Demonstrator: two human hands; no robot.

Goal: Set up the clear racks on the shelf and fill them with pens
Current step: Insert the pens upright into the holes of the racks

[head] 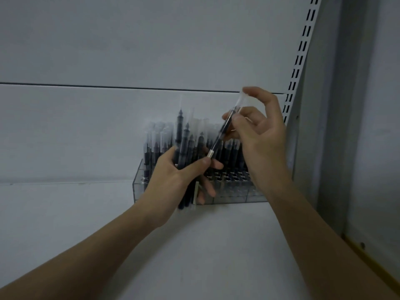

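— Clear acrylic, that box: one transparent rectangular rack with divider walls (138, 187) sits on the white shelf board (216, 245), pushed back against the pale grey back panel (151, 40).

— And what's in it?

— Slim dark-barrelled pens with frosted clear caps (232, 154), standing upright and packed tight across the rack (too many and too blurred to count). Their metal-ringed ends show through the front wall.

— How many racks?

— One that I can see. Two hands in front of it, both bare-armed.

— What's the left hand doing?

— The left hand (173, 174), just in front of the rack's left half, has its fingers curled round a bundle of dark pens (187, 148) held upright; the bundle's lower ends poke out below the palm, in front of the rack's base. I can't count them exactly.

— The right one?

— The right hand (259, 131), above the rack's right half, pinches a single thin pen with a clear cap (223, 128) between thumb and fingers. It slants, cap end up and to the right, its pale lower tip touching the left thumb.

— Anything else?

— To the right of the rack, one white slotted metal upright (302, 46) with paired dark slots, smooth and matte like the shelf.
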